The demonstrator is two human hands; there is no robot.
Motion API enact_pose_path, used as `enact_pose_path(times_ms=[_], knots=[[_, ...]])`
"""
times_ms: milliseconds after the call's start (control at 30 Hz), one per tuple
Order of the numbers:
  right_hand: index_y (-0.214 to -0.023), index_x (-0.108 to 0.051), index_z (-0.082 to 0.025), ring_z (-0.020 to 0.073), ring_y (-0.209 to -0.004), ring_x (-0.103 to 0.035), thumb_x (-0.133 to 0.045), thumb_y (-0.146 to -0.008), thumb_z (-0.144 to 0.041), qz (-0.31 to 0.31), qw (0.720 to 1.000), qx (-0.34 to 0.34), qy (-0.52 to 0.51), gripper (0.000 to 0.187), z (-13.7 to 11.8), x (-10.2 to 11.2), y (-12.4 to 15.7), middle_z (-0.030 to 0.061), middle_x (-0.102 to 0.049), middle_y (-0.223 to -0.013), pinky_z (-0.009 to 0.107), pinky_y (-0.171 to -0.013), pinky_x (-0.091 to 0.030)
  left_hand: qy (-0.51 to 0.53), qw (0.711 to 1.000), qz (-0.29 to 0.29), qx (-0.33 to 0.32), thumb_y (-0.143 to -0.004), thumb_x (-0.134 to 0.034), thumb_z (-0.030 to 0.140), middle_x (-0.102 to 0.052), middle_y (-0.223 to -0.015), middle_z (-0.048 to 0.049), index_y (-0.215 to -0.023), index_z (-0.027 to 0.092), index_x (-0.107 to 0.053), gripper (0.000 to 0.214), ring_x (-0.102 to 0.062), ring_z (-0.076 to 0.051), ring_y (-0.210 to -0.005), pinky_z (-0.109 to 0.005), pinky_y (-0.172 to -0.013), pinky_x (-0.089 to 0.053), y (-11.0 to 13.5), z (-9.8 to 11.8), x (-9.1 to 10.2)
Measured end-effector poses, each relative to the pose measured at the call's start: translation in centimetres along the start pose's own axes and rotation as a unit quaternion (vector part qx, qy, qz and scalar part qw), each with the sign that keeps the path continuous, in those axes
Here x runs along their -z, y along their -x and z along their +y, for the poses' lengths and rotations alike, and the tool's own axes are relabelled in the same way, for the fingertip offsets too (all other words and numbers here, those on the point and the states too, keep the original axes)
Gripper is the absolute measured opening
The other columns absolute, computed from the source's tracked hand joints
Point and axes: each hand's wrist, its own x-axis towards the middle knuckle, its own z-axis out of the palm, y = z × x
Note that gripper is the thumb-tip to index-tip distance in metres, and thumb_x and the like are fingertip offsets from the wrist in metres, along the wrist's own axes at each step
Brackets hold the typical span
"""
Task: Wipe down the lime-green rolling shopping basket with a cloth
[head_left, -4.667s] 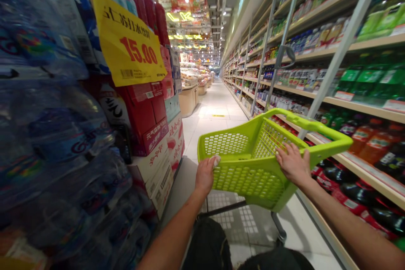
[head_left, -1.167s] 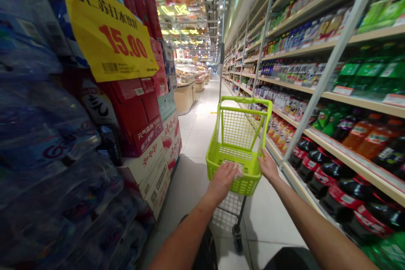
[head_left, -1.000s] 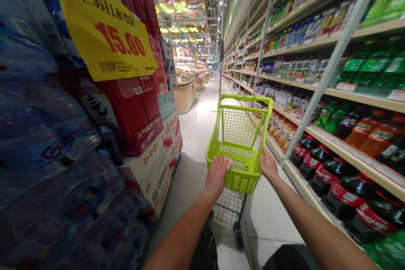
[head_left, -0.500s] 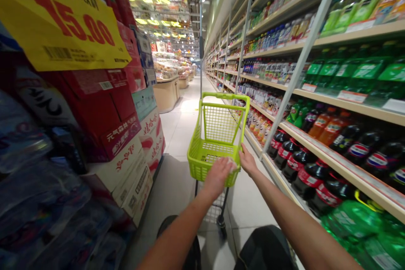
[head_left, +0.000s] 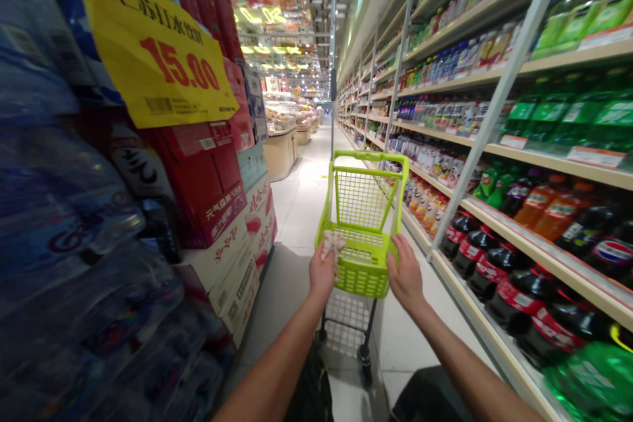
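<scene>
In front of me stands a small lime-green shopping cart [head_left: 363,271] with a grid basket on dark legs and wheels; nothing lies in its basket. My left hand [head_left: 321,273] is closed on a crumpled whitish cloth [head_left: 334,244] at the basket's near left corner. The cloth lies against the rim there. On the opposite side, my right hand [head_left: 406,271] grips the basket's near right corner, its fingers along the side rim and its thumb toward the near edge.
Shelves of soda bottles [head_left: 519,297] run along the right. Stacked cartons [head_left: 217,191] and shrink-wrapped bottles [head_left: 84,231] line the left, under a yellow price sign [head_left: 173,72]. A pale tiled aisle [head_left: 301,211] leads ahead past wooden display counters [head_left: 281,151].
My left hand has moved with the cloth from the middle of the basket's near edge to its left corner. My right hand stays on the right side. The view has turned slightly left.
</scene>
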Motion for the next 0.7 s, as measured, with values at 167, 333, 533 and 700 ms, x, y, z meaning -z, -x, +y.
enact_pose_path(times_ms=[167, 333, 533, 700], knots=[[-0.13, -0.036, -0.02, 0.0233, -0.129, -0.027, -0.044, -0.08, -0.028, -0.077, 0.981, 0.164, -0.069, 0.051, -4.3, -2.3, 6.2, 0.0084, -0.034, -0.137, 0.046, -0.103, -0.027, 0.38, 0.895, -0.116, 0.202, -0.08, -0.04, 0.047, -0.066, -0.096, -0.0104, -0.104, 0.011, -0.058, 0.047, -0.062, -0.018, -0.086, -0.03, -0.076, -0.048, 3.1, 4.1, -1.3], [-0.132, -0.034, -0.022, 0.0237, -0.127, -0.03, -0.05, -0.071, -0.021, -0.1, 0.986, 0.106, -0.08, 0.062, -4.7, -2.9, 7.5, 0.0077, -0.037, -0.135, 0.045, -0.102, -0.03, 0.445, 0.828, -0.185, 0.286, -0.07, -0.057, 0.047, -0.067, -0.08, -0.0051, -0.091, 0.013, -0.063, 0.041, -0.06, -0.015, -0.076, -0.025, -0.069, -0.044, 4.7, 4.5, 0.6], [-0.135, -0.026, -0.021, 0.025, -0.129, -0.024, -0.052, -0.068, -0.021, -0.08, 0.99, 0.072, -0.096, 0.071, -5.3, -3.9, 8.3, 0.0086, -0.033, -0.137, 0.046, -0.104, -0.026, 0.34, 0.88, -0.219, 0.248, -0.074, -0.045, 0.058, -0.063, -0.066, -0.0022, -0.082, 0.013, -0.064, 0.049, -0.056, -0.012, -0.064, -0.022, -0.06, -0.042, 4.9, 3.7, 0.8], [-0.128, -0.04, -0.02, 0.0216, -0.126, -0.033, -0.04, -0.071, -0.014, -0.053, 0.991, 0.086, -0.082, 0.057, -3.8, -4.5, 8.2, 0.0065, -0.043, -0.131, 0.045, -0.103, -0.03, 0.162, 0.941, -0.269, 0.123, -0.085, -0.029, 0.046, -0.068, -0.085, -0.0035, -0.096, 0.018, -0.062, 0.044, -0.061, -0.015, -0.079, -0.028, -0.069, -0.047, 4.2, 3.1, 1.0]])
